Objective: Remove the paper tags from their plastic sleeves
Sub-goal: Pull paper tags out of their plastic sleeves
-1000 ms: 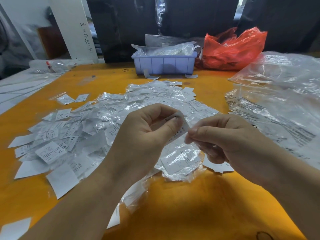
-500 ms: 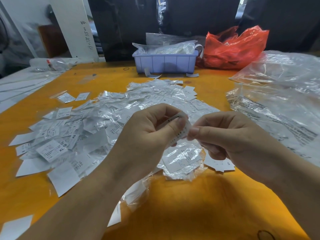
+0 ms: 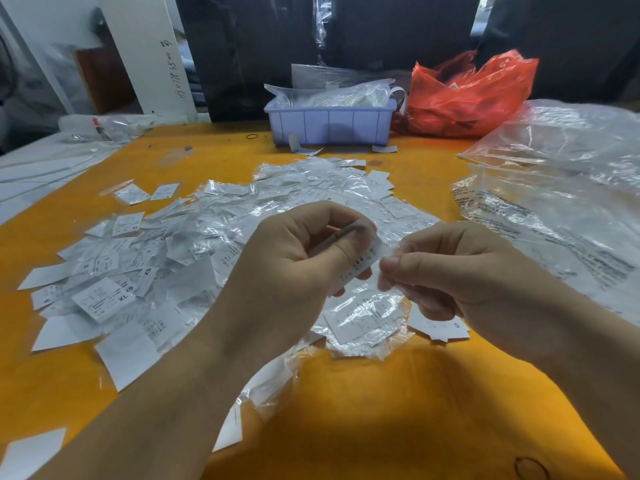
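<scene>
My left hand [image 3: 294, 268] pinches a small white paper tag [image 3: 363, 263] with black print between thumb and fingers, held above the table's middle. My right hand [image 3: 457, 271] pinches the clear plastic sleeve [image 3: 389, 284] at the tag's right end, thumb against forefinger. Both hands nearly touch. Below and behind them spreads a wide pile of sleeved tags [image 3: 277, 202]. Bare white tags [image 3: 100, 299] marked XL, XS and S lie scattered to the left on the orange table [image 3: 398, 427].
A lilac plastic bin [image 3: 329, 123] stuffed with clear bags stands at the back centre. A red plastic bag [image 3: 467, 95] lies to its right. Large clear printed bags [image 3: 561, 202] cover the right side. Grey boards [image 3: 31, 171] lie at the far left.
Both hands have stayed in place, working the same tag. The tag now shows further out between my two thumbs, with the right hand drawn slightly away from the left.
</scene>
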